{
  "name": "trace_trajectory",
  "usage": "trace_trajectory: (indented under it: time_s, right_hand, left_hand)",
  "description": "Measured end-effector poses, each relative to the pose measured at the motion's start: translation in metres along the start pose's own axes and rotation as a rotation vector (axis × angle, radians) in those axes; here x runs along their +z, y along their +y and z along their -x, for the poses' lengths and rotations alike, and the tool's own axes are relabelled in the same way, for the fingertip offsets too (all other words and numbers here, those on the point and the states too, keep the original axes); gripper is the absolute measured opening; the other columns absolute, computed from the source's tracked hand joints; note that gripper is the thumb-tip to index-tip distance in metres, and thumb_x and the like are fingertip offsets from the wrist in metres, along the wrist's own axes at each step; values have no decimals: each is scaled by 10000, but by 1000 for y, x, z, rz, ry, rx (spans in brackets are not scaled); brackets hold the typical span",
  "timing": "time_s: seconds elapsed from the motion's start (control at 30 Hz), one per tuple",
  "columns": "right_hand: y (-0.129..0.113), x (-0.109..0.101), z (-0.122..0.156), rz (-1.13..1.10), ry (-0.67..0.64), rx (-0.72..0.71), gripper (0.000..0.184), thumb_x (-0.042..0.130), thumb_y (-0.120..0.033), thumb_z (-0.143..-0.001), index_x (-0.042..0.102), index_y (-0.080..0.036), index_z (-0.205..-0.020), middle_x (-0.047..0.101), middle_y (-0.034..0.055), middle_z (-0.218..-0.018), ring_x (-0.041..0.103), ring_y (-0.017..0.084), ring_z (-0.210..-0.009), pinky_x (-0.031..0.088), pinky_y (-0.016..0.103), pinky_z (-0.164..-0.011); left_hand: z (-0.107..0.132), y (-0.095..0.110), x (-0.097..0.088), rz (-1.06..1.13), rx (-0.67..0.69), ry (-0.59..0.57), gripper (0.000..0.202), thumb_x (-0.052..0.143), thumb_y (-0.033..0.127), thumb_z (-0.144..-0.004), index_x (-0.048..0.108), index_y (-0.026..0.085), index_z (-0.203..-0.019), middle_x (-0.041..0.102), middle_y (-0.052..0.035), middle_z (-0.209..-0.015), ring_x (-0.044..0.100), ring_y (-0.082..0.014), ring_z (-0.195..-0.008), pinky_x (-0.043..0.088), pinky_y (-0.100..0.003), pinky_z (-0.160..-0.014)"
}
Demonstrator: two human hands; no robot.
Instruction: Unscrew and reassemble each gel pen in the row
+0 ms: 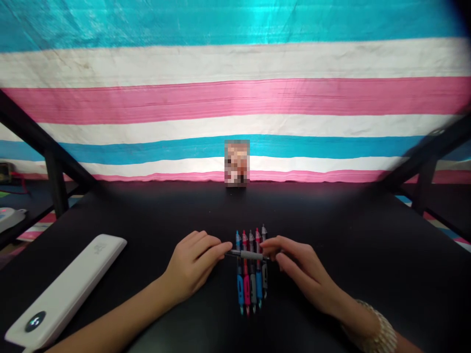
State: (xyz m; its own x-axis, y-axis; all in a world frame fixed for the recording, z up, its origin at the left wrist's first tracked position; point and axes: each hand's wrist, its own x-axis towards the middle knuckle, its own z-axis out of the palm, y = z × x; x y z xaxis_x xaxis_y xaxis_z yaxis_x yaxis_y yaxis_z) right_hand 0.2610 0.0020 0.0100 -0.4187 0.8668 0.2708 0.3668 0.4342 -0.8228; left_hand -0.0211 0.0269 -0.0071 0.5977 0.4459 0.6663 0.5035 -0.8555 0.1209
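Several pens [251, 274] lie side by side on the black table [349, 245], their blue, red and grey grips toward me. Across them lies another pen [247, 254], crosswise, with a grey grip. My left hand [193, 267] pinches its left end with fingertips together. My right hand [298, 272] pinches its right end, fingers curled. A beaded bracelet [379, 333] is on my right wrist.
A white power bank [66, 289] lies at the near left of the table. A small blurred card [237, 163] stands at the table's far edge against a striped blue, white and pink cloth [235, 98]. Black frame bars [55, 186] stand at both sides.
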Motion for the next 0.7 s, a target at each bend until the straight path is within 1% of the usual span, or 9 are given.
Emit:
trace_trajectory:
  time_s: [0.03,0.07,0.13,0.2,0.3,0.43,0.53,0.63,0.7]
  right_hand:
    - [-1,1,-1,8,-50,-11,211,480,-241,-1015,671,-201,-1097,673,40,-888,631,175,-782,490,277,-688]
    - [-2,2,-1,32,-89,-25,199,497,-257,-1019,678,-199,-1076,652,41,-874,616,176,-779,481,278,-683]
    - [-1,4,-2,93,-120,-52,205,506,-266,-1027,689,-186,-981,599,33,-811,578,172,-739,453,273,-651]
    - [2,7,-2,130,-81,-74,234,485,-257,-1035,673,-175,-921,562,29,-776,550,169,-712,426,271,-622]
    - [6,7,-2,134,-4,-86,275,456,-255,-1041,609,-181,-825,515,11,-723,507,163,-664,393,269,-593]
    - [9,5,-2,119,21,-66,342,430,-254,-1049,524,-199,-725,482,-10,-665,482,154,-626,374,264,-579]
    - [10,8,-2,114,33,-71,320,460,-232,-1039,552,-194,-736,490,-13,-662,485,145,-610,377,254,-567]
    - [11,11,-1,140,74,-114,224,507,-195,-1016,643,-174,-840,513,-6,-676,493,143,-599,386,251,-550]
    - [12,13,0,178,108,-164,178,528,-175,-1002,683,-158,-917,531,4,-682,501,150,-604,394,254,-546]
  left_hand:
    - [-1,2,-1,-15,18,2,256,568,81,-953,651,130,-1190,702,-90,-889,544,-192,-708,422,-319,-611]
    - [-2,4,-1,-25,35,5,255,581,86,-949,657,127,-1189,704,-87,-873,542,-192,-698,410,-316,-594]
    - [-3,7,-2,-34,53,15,249,606,97,-942,664,120,-1182,707,-84,-852,544,-191,-689,402,-314,-581]
    - [-3,8,-3,-28,56,26,245,647,118,-929,668,113,-1174,710,-81,-844,550,-189,-691,414,-315,-586]
    - [-2,6,-3,-13,49,39,263,692,119,-905,668,109,-1166,711,-80,-850,560,-185,-701,435,-314,-603]
    - [-1,2,-3,-3,37,40,261,636,104,-934,648,100,-1195,698,-88,-840,554,-188,-692,435,-317,-599]
    - [0,4,-2,14,22,-4,233,556,106,-965,633,88,-1184,666,-82,-790,545,-193,-663,415,-318,-574]
    - [1,10,-2,37,-11,-42,212,479,109,-983,621,99,-1140,633,-60,-738,515,-179,-595,392,-304,-532]
    - [2,13,-2,56,-51,-46,206,439,120,-994,616,116,-1098,611,-43,-707,503,-171,-558,388,-294,-510]
